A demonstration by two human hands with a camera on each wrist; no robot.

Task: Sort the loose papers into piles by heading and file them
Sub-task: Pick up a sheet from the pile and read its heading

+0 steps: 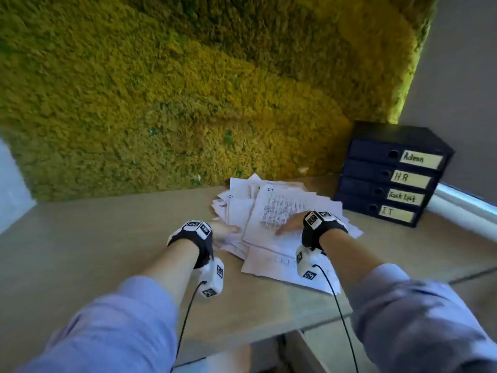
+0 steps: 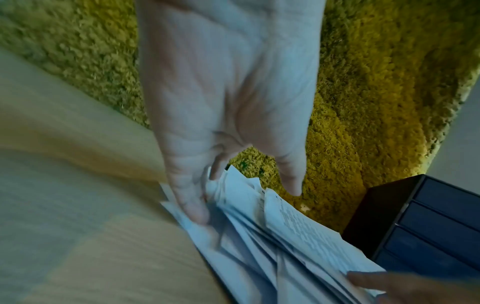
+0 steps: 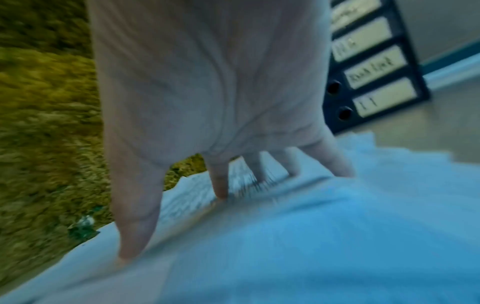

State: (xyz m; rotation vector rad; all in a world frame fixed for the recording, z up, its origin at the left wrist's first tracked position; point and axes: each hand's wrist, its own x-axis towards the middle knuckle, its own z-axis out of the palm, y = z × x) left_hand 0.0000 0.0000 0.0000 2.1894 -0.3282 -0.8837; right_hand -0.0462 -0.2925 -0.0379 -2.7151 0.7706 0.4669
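A messy pile of loose printed papers (image 1: 279, 211) lies on the wooden table (image 1: 107, 238); the top sheet is headed "I.T". My left hand (image 1: 231, 230) is at the pile's left edge. In the left wrist view its straight fingers (image 2: 192, 205) push in among the sheet edges (image 2: 285, 236) while the thumb stays above, apart from them. My right hand (image 1: 287, 227) lies flat on the top sheet (image 3: 311, 236) with spread fingers (image 3: 221, 185) pressing down. A stack of dark blue binders (image 1: 390, 181) labelled Admin, H.R, Task List and I.T stands at the right.
A yellow-green moss wall (image 1: 188, 90) rises right behind the papers and binders. A grey wall and a pale ledge (image 1: 462, 200) close off the right side. The table's front edge (image 1: 242, 337) runs under my forearms. Bare tabletop stretches to the left of the pile.
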